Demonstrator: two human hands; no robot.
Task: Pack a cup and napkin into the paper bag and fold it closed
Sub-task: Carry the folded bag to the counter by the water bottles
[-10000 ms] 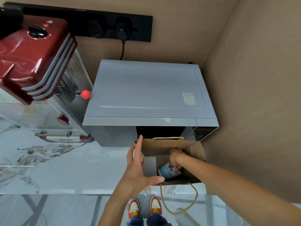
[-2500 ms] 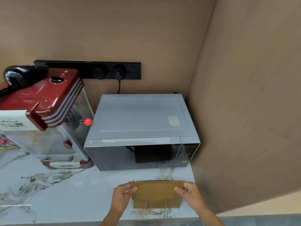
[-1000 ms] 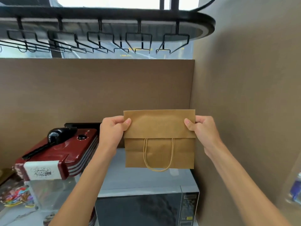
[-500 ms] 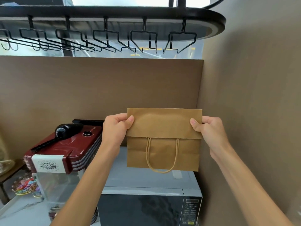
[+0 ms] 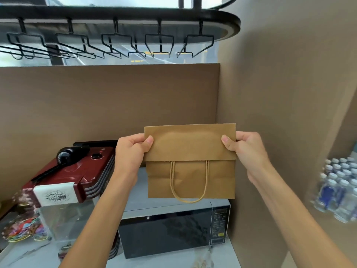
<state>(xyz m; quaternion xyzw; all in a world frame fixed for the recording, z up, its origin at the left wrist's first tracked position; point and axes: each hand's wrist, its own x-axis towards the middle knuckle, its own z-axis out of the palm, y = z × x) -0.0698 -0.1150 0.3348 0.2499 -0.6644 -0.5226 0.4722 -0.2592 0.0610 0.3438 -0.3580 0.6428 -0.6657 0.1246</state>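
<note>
Since half a second ago, water bottles (image 5: 340, 190) are coming into view at the right edge. Both hands, left hand (image 5: 131, 151) and right hand (image 5: 249, 149), are pinching the folded paper bag (image 5: 190, 161) at centre frame, hiding part of the microwave (image 5: 173, 229); a red machine (image 5: 71, 175) is sitting at lower left, a black rack (image 5: 119, 18) hanging above

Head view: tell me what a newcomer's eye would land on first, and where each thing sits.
The brown paper bag held up at centre frame, its top folded over and a twine handle hanging down its front. The left hand and right hand pinch the fold at either edge. Below it sits a microwave, with a red popcorn machine to the left and a black hook rack overhead.
</note>
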